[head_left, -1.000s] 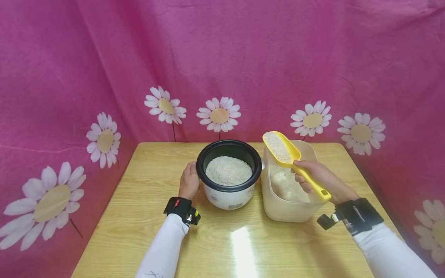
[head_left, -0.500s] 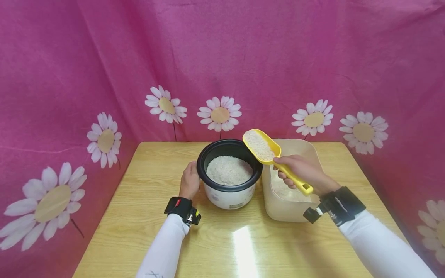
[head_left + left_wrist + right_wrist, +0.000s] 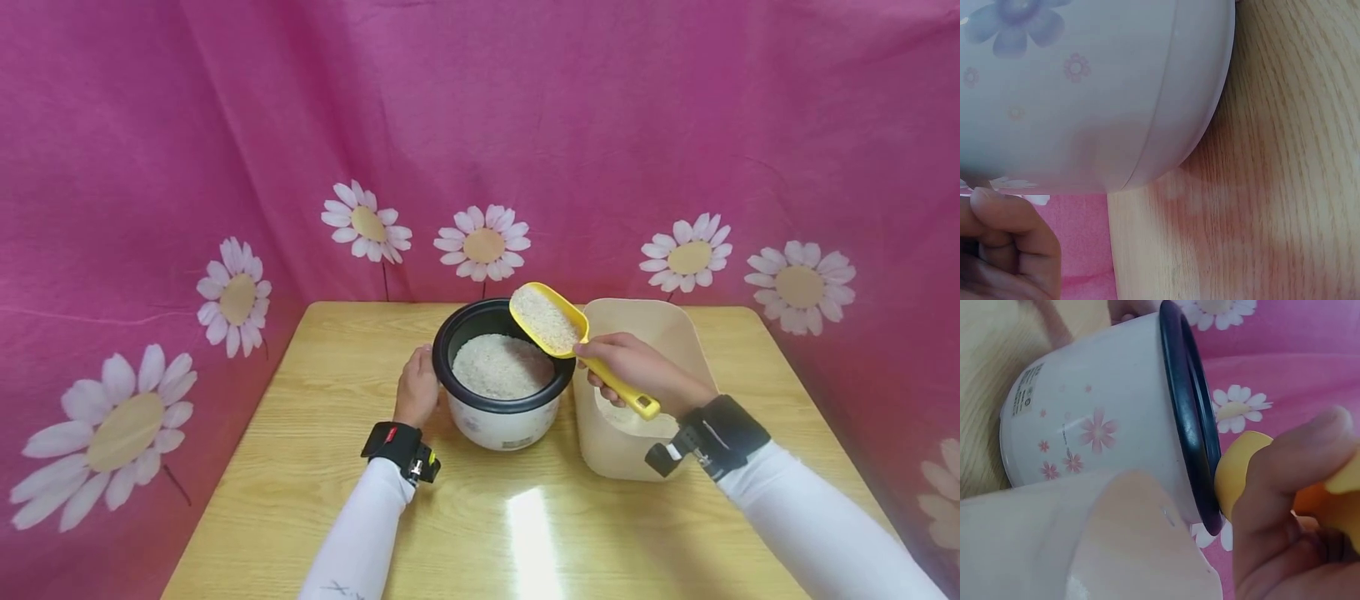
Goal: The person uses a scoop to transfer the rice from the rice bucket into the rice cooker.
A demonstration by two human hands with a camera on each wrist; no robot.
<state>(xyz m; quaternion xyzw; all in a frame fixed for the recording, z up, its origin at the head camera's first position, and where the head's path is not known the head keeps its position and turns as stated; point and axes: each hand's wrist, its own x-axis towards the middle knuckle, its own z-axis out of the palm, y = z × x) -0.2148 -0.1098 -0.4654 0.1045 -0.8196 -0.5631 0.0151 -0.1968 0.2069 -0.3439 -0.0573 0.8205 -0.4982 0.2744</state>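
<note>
A white rice cooker (image 3: 501,423) with a black rim and a floral print stands mid-table, with white rice (image 3: 501,367) inside. My left hand (image 3: 417,387) holds its left side; the left wrist view shows curled fingers (image 3: 1016,231) against the cooker wall. My right hand (image 3: 645,367) grips the handle of a yellow scoop (image 3: 624,390). Rice fills the scoop's bowl, which lies over the cooker's right rim and points away to the left. In the right wrist view the scoop (image 3: 1235,469) appears right at the black rim.
Just right of the cooker, below my right forearm, stands a translucent plastic bin (image 3: 626,454) with more rice in it. The wooden table (image 3: 315,500) ends at a pink cloth backdrop (image 3: 585,125) printed with daisies.
My right hand has carried the loaded scoop leftward from above the bin to the cooker's rim. The left hand stays at the cooker. The head view has shifted slightly.
</note>
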